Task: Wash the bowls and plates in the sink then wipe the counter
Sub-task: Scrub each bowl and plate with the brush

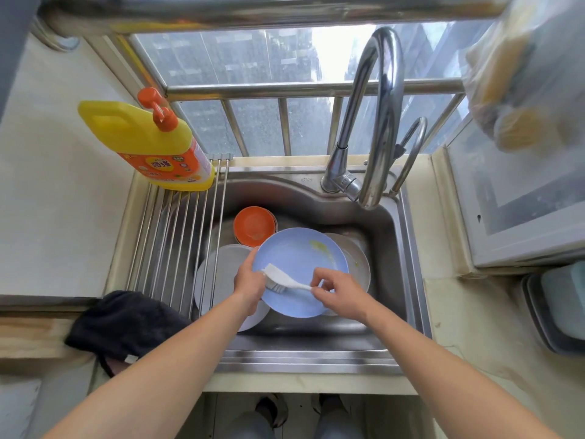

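Steel rims the sink [316, 359], and over its near half the two bare forearms reach in. A black cloth [123, 324] lies bunched on the counter [47, 217] at the near left corner, touching the end of the metal drying rack [177, 236] that spans the left side of the basin. The left hand [250, 283] grips the left edge of a blue plate [300, 258], thumb curled over the rim, holding it tilted above the other dishes. The right hand [340, 291] pinches the handle of a white dish brush [281, 280] between thumb and fingertips; the brush head rests on the plate's near left part, bristles down, just beside the left hand. A yellowish smear shows near the plate's far rim. Under the blue plate lie a white plate [218, 280] to the left, partly beneath the rack, and a grey plate [359, 261] showing at the right. Behind them an orange bowl [254, 224] sits in the basin. Farther back a curved chrome tap [380, 122] rises from the sink's right rear corner. A yellow detergent bottle [148, 144] with an orange pump stands at the rack's far end. Beyond are a railing and a wet window.
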